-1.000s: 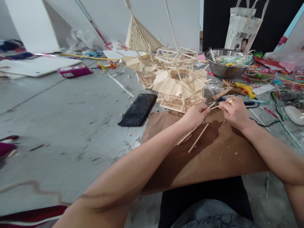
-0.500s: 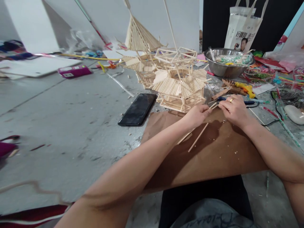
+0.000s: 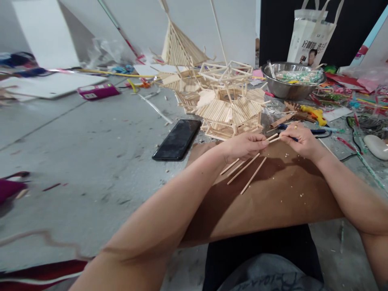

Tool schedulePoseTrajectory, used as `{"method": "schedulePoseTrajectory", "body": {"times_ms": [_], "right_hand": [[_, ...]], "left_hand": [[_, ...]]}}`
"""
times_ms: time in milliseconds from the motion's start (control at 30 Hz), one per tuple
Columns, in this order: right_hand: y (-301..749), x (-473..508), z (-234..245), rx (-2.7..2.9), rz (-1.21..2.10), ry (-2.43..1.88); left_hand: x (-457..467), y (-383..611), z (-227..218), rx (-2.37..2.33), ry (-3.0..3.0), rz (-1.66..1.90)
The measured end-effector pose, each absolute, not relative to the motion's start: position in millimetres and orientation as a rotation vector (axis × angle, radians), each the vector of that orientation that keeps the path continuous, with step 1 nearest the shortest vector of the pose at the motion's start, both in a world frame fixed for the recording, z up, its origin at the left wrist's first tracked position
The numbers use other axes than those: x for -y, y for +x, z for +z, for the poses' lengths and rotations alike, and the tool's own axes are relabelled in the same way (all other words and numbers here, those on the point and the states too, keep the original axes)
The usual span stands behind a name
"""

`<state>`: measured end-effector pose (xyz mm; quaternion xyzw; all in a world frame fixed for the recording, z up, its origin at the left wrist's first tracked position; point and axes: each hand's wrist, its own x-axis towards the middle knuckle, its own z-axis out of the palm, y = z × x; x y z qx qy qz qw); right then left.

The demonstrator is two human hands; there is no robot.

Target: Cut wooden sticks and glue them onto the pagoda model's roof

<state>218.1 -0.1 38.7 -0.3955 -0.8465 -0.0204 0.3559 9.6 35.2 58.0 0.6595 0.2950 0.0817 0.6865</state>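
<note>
My left hand is closed around a small bunch of thin wooden sticks that slant down to the left over a brown paper sheet. My right hand, a ring on one finger, pinches the upper ends of those sticks and also holds a blue tool whose shape I cannot make out. One loose stick lies on the paper just below. A stick-built tower model stands right behind both hands.
A black phone lies left of the paper on the grey floor. Behind are a steel bowl, a white tote bag, a yellow glue gun, a pink box, cables and colourful scraps at right.
My left hand has drawn back slightly, so more of the sticks' lower ends show, fanned out. My right hand's fingers have moved onto the stick tips.
</note>
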Motion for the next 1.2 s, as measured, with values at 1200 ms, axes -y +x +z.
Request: {"method": "schedulePoseTrajectory", "body": {"times_ms": [1200], "right_hand": [[243,-7,36,2.146,-0.277,-2.333]], "left_hand": [[-40,19,38,-0.885,1.634,0.888]]}}
